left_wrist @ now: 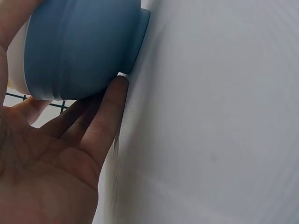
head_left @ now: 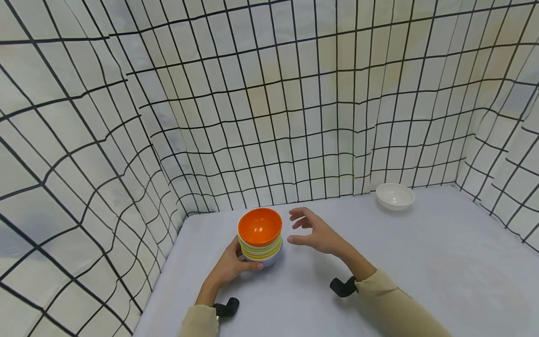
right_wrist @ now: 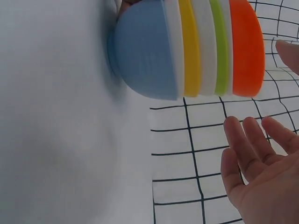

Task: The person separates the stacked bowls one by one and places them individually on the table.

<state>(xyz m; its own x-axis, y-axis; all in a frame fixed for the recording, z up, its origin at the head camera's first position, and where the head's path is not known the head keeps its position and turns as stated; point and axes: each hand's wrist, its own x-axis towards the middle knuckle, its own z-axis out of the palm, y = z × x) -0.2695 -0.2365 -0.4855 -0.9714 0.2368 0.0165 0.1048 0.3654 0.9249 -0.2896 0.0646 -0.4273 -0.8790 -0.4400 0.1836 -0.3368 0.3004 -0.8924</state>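
A stack of nested bowls stands on the table, with an orange bowl on top. Below it, the right wrist view shows a lime green bowl, a yellow bowl, white layers between the colours, and a blue bowl at the bottom. My left hand holds the stack low on its left side, thumb across the front and fingers round the back, against the blue bowl. My right hand hovers just right of the stack, fingers spread and apart from it, holding nothing.
Toward the back right of the white-covered table sits a white bowl, close to the wall. White walls with a black grid enclose the back and both sides.
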